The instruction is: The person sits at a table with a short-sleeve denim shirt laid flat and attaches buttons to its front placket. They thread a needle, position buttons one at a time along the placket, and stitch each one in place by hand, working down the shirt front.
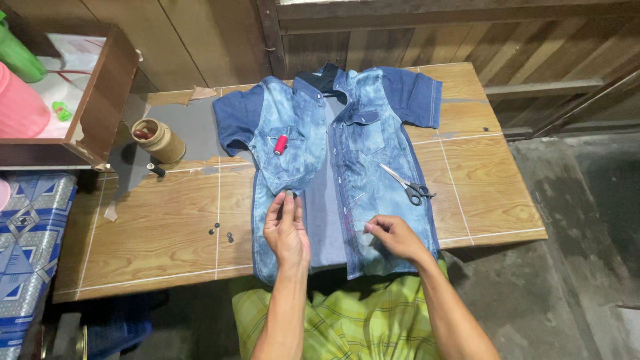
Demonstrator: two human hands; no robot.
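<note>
Left hand (287, 230) pinches a small dark button (289, 195) over the denim shirt (347, 160) spread open on the wooden table (167, 227), right hand (393, 235) pinching the front placket closed-fingered; best keep fabric flat and taut.

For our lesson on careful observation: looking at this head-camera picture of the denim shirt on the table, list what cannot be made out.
- Head view: the small dark item pinched by the left hand is too small to identify.
- What the right hand pinches on the shirt is hidden by its fingertips.
- The dark bits on the table are too small to name.
- The shirt hem is hidden behind the table edge.
- The pink container is cut off by the left frame edge.
</note>
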